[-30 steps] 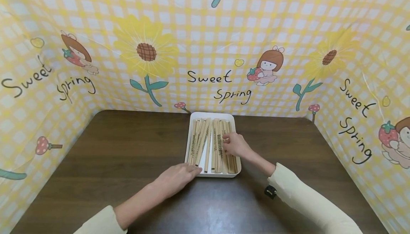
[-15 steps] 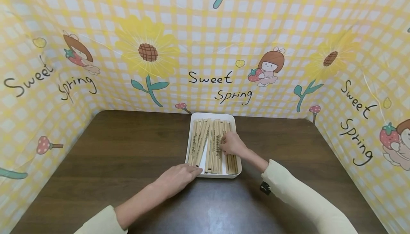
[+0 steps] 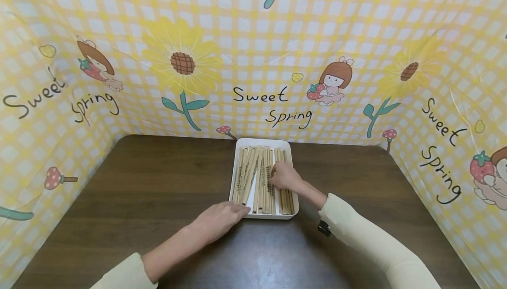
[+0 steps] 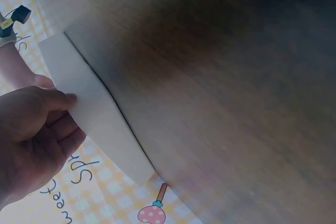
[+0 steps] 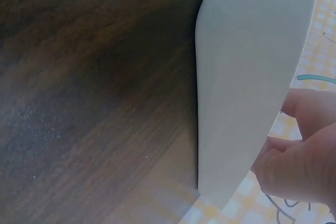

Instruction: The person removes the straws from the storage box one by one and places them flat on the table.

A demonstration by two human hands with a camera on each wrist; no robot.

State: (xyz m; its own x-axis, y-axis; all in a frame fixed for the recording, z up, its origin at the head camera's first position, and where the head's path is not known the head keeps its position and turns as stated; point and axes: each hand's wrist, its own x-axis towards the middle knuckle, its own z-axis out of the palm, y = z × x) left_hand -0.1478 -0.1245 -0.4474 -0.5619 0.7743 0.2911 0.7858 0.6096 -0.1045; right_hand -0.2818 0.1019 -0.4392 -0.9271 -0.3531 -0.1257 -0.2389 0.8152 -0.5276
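A white rectangular tray (image 3: 294, 161) holds several long, slim brown paper-wrapped chopsticks (image 3: 250, 170) with dark print, lying roughly lengthwise. My left hand (image 3: 218, 221) holds the tray's near left corner; in the left wrist view the thumb (image 4: 63, 99) lies at the rim, the other fingers bent beside it. My right hand (image 3: 286, 177) reaches over the tray's right side, bent fingers at the right edge of the middle group of chopsticks. In the right wrist view the tray wall hides its fingertips, so I cannot tell whether they pinch any.
The tray stands on a dark wooden table (image 3: 158, 170), close to the back edge. A yellow checked cloth (image 3: 253, 51) with flowers and lettering rises behind and on both sides. Another group of chopsticks (image 3: 285, 201) lies along the tray's right wall.
My right hand has moved slightly left, and the middle chopsticks have shifted left with it. A white gap now shows between them and the right-hand group. My left hand stays put.
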